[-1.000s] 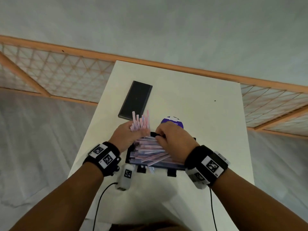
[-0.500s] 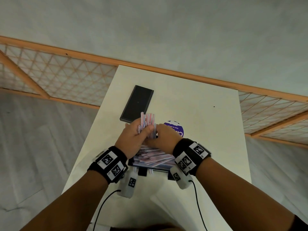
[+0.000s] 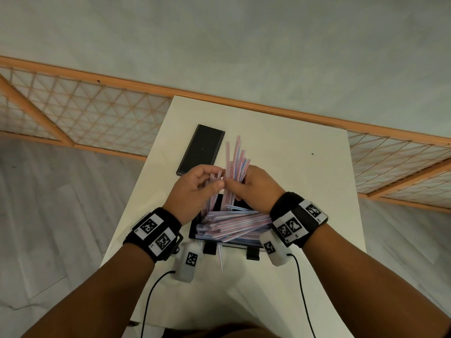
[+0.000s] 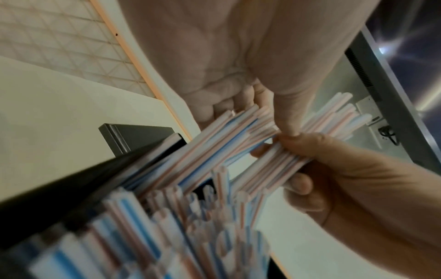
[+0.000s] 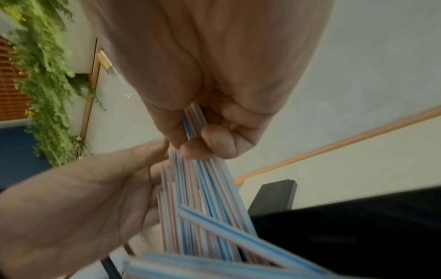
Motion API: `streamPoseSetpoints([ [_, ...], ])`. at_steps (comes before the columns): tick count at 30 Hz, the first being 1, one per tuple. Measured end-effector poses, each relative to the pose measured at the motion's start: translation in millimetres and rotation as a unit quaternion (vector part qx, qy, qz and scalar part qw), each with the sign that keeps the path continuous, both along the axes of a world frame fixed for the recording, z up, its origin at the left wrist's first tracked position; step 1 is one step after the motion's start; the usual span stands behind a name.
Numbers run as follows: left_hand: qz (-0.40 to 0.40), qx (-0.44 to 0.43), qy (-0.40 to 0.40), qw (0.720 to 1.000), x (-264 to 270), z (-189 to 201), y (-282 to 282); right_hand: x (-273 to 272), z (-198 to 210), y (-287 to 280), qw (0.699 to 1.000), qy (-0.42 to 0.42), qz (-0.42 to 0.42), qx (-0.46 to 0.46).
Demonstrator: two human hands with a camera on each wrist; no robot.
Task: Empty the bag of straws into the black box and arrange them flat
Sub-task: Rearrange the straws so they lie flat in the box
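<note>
Striped pink-and-blue straws (image 3: 234,223) lie crosswise in a pile in the black box (image 3: 192,231) near the table's front. Above the box's far side my two hands meet. My right hand (image 3: 240,189) grips a bundle of straws (image 3: 235,162) that stands up and fans out away from me; its curled fingers (image 5: 205,136) wrap them. My left hand (image 3: 217,179) pinches a smaller bundle (image 4: 238,136) right beside it, lower ends down in the box. One loose straw (image 3: 220,259) lies on the table in front of the box.
A flat black lid (image 3: 201,148) lies on the white table (image 3: 292,179) beyond the box, to the left. The table is narrow, with floor on both sides and a wooden lattice railing (image 3: 97,118) behind. Cables run from both wrists.
Both hands have risen from the box's far side. The straw bundle now stands much higher, and my right hand has closed round most of it while the left keeps a few.
</note>
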State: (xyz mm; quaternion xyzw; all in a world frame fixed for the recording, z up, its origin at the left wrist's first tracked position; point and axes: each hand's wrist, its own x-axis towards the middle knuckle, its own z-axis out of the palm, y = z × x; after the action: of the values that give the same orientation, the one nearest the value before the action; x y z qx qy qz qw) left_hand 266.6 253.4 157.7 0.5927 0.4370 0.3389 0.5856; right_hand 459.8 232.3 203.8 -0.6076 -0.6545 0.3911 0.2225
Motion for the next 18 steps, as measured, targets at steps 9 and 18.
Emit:
streamPoseSetpoints([
  [9, 0.016, 0.012, 0.077, 0.997, -6, -2, -2, 38, 55, -9, 0.989, 0.088, -0.106, 0.056],
  [18, 0.007, 0.091, 0.139, 0.986, -6, 31, -20, 57, 50, -24, 0.892, 0.377, -0.250, 0.017],
])
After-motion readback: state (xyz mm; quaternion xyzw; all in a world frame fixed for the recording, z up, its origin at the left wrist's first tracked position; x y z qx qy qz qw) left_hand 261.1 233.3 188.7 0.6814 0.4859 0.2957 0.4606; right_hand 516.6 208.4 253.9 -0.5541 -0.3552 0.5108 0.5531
